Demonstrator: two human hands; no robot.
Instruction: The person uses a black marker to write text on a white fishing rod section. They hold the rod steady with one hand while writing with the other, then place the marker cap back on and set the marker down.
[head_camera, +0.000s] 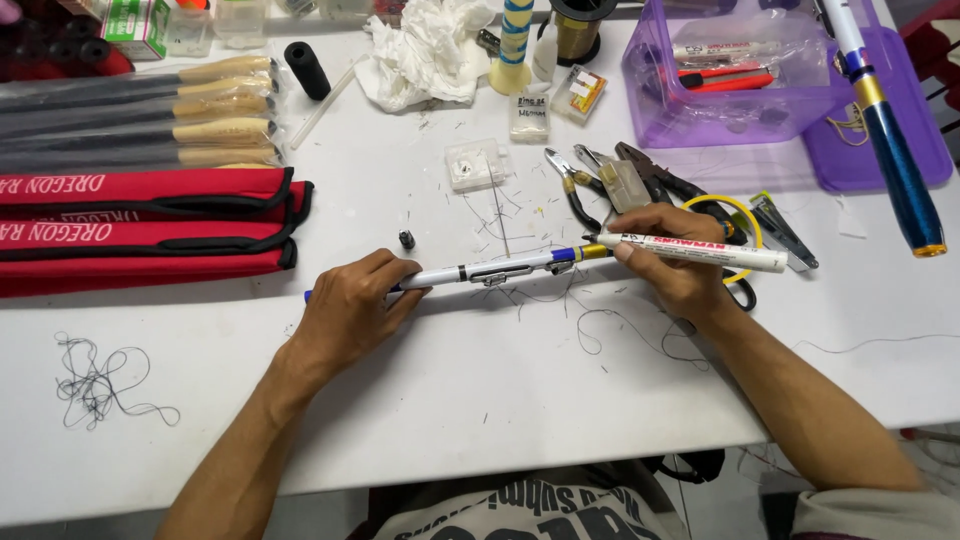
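The left hand (350, 310) is gripping a white rod (500, 268) lying mid-table (450, 400); the right hand (675, 255) is pinching a white marker (700, 252) against its gold band. Red sleeves (140, 232) are lying at the left edge, a purple box (650, 100) at the far right corner.

left hand (350, 310) grips white rod (500, 268) | right hand (670, 255) holds marker (700, 252), tip seemingly at rod

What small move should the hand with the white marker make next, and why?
Probably ease the marker tip leftward onto the gold band of the rod. The right hand already aims it there, and the left hand pins the rod on the table.
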